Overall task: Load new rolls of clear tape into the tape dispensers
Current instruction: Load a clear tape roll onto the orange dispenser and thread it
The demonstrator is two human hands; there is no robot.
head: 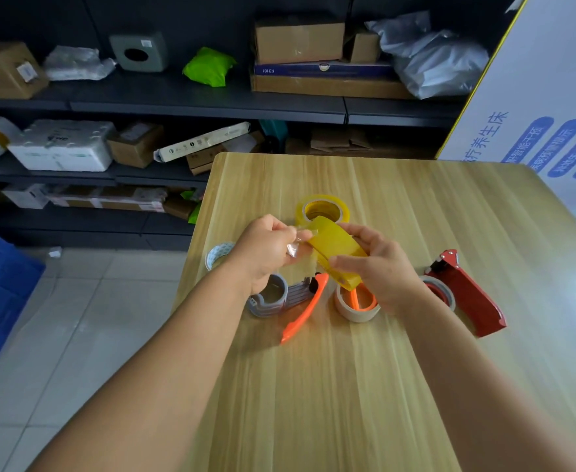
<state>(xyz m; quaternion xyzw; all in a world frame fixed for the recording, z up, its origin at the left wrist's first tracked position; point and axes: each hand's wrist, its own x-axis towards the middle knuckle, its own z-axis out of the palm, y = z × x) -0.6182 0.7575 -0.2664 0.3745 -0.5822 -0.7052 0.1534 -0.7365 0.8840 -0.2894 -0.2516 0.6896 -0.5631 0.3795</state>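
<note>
Tape roll point(336, 248) held in my right hand's point(378, 264) grip; left hand point(266, 248) pinches what looks like the free end point(297, 245); it may tear or restick.

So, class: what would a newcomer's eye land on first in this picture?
The yellow tape roll held up at centre, gripped by the right hand while the left hand pinches its loose end. Then the red dispenser lying at the right of the wooden table, and the orange-handled dispenser below the hands.
</note>
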